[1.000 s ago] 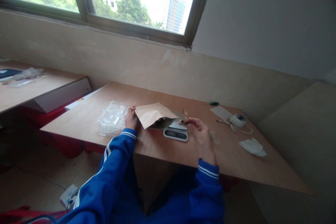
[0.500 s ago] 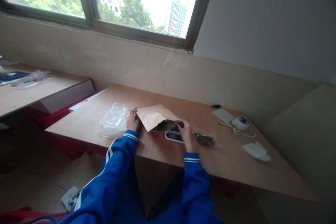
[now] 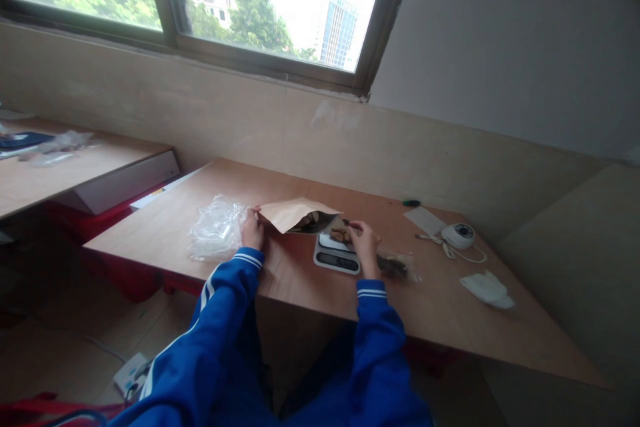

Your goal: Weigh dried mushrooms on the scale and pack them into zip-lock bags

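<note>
My left hand (image 3: 253, 229) pinches the left corner of a brown kraft paper bag (image 3: 287, 212). The bag lies tilted, its mouth gaping to the right, and brown dried pieces (image 3: 311, 219) show inside. Just right of the mouth stands a small white digital scale (image 3: 337, 263) with several light brown pieces (image 3: 341, 235) on its platform. Over the scale, my right hand (image 3: 366, 247) is closed in a pinch, with a small dark brown piece (image 3: 345, 221) at its fingertips. Its exact kind is too small to make out.
Clear plastic bags (image 3: 217, 230) lie left of my left hand. A clear bag of dark pieces (image 3: 395, 265) sits beside my right wrist. Farther right are a white dome camera with a cable (image 3: 457, 235), a crumpled white wrapper (image 3: 487, 289) and a green-handled tool (image 3: 411, 203).
My right hand has let go of the bag's mouth and moved right, over the scale. The bag has sunk flatter and swung back, uncovering the scale and the pieces on it.
</note>
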`<state>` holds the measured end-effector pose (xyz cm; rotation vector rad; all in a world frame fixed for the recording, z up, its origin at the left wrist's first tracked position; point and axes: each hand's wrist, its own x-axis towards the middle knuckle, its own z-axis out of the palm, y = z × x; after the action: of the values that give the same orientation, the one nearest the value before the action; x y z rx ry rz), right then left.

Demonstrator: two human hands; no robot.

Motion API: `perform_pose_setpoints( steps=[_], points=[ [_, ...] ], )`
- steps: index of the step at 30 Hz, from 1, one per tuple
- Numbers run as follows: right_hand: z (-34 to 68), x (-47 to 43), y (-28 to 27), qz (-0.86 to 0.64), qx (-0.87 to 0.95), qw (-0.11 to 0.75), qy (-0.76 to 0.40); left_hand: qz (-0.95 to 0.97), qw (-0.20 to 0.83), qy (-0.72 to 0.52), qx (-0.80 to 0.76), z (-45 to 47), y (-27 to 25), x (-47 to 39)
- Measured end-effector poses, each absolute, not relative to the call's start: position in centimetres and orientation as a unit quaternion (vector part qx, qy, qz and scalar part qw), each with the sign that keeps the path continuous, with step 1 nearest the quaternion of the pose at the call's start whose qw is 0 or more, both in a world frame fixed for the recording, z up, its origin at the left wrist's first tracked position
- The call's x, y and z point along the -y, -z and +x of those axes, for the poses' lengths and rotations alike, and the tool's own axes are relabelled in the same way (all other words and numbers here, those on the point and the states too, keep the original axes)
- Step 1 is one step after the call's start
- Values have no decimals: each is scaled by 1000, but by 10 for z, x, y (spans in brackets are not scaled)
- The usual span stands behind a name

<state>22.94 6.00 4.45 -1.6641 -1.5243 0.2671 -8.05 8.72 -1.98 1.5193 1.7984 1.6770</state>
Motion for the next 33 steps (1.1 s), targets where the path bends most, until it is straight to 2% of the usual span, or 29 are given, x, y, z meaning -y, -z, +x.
perform_pose_setpoints(
  steps=[6, 12, 16, 19, 22, 26, 33],
  points=[
    [229, -64, -34, -670, 600, 421, -118, 535, 125, -537, -640, -83, 18, -86],
    [229, -56, -55, -609, 603, 501, -120, 545, 125, -509, -654, -85, 23, -92],
    [215, -40, -99, -472, 644, 554, -235, 557, 117, -521, -636, -86, 25, -92],
    [198, -29, -130, -401, 717, 487, -297, 559, 101, -526, -634, -85, 25, -92],
    [183, -21, -143, -393, 786, 412, -240, 557, 93, -528, -634, -85, 26, -93],
    [170, -18, -143, -416, 825, 354, -143, 562, 94, -541, -618, -85, 29, -95],
    [153, -17, -135, -477, 858, 143, -123, 581, 75, -558, -588, -85, 35, -100]
  ],
)
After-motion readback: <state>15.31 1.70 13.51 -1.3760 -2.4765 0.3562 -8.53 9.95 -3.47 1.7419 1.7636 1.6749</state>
